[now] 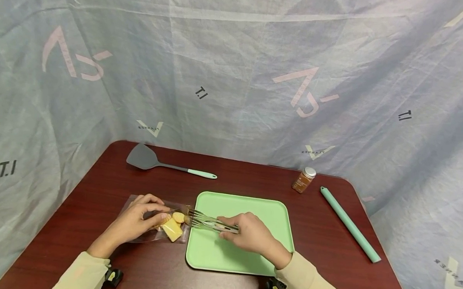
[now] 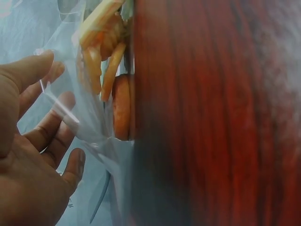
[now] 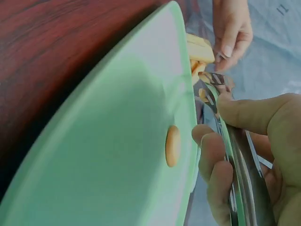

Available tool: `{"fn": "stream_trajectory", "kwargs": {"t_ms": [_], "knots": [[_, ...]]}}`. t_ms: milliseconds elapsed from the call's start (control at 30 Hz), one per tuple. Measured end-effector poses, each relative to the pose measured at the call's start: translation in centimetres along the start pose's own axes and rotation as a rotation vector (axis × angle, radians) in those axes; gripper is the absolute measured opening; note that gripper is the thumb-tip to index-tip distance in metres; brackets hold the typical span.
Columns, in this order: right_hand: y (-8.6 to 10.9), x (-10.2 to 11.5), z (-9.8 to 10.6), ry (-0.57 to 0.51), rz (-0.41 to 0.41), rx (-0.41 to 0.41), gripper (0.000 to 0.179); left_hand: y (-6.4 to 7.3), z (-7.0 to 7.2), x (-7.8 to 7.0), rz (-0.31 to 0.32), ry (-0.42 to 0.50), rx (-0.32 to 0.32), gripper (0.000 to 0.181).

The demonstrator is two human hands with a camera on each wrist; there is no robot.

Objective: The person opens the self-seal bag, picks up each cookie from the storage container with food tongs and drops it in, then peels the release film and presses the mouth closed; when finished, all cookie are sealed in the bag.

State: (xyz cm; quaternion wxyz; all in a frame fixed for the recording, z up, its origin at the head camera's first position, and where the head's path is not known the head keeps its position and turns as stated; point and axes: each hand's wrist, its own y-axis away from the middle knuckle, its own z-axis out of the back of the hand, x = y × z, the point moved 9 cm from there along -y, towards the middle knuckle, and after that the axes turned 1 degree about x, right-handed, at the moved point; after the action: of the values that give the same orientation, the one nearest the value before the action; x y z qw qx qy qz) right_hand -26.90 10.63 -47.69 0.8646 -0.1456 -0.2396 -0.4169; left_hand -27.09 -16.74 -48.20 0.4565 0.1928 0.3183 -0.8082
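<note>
My left hand point(image 1: 140, 220) pinches the clear plastic bag point(image 2: 96, 125), its film between thumb and fingers in the left wrist view. Inside the bag are several yellow and orange food pieces point(image 1: 172, 230), some round, one block-like. Metal tongs point(image 1: 213, 224) are gripped in my right hand point(image 1: 250, 233), their slotted tips at the bag's right end, above the left rim of a green tray point(image 1: 256, 205). Whether the tips hold a piece is unclear. On the tray lies one oval orange-tan piece point(image 3: 173, 146), seen in the right wrist view and hidden from the head view.
A grey spatula point(image 1: 141, 157) with a mint handle lies at the back left. A small silver-lidded jar point(image 1: 303, 180) stands behind the tray's right side. Along the right table edge lies a long mint-green stick point(image 1: 351, 225). Fabric point(image 1: 229, 76) hangs around the table.
</note>
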Motion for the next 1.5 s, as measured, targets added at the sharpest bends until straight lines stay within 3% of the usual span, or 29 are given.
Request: {"fn": "stream_trajectory", "kwargs": {"t_ms": [300, 500, 700, 967, 1267, 1500], "knots": [[-0.7, 0.8, -0.5, 0.152, 0.021, -0.031, 0.044, -0.4, -0.1, -0.4, 0.022, 0.001, 0.02, 0.018], [-1.2, 1.2, -0.6, 0.169, 0.022, -0.07, 0.044, -0.6, 0.0, -0.8, 0.014, 0.005, 0.01, 0.017], [-1.1, 1.4, -0.8, 0.133, 0.032, -0.07, 0.046, -0.5, -0.3, -0.3, 0.035, 0.013, 0.027, 0.018], [1.9, -1.6, 1.5, 0.11, 0.026, -0.109, 0.053, -0.4, -0.4, -0.2, 0.024, 0.017, 0.024, 0.019], [6.3, -6.4, 3.4, 0.114, -0.03, -0.065, 0.055, -0.2, -0.3, -0.3, 0.021, 0.024, 0.029, 0.019], [7.0, -7.0, 3.6, 0.128, -0.034, -0.053, 0.053, -0.1, -0.4, -0.2, 0.038, 0.022, 0.039, 0.02]]}}
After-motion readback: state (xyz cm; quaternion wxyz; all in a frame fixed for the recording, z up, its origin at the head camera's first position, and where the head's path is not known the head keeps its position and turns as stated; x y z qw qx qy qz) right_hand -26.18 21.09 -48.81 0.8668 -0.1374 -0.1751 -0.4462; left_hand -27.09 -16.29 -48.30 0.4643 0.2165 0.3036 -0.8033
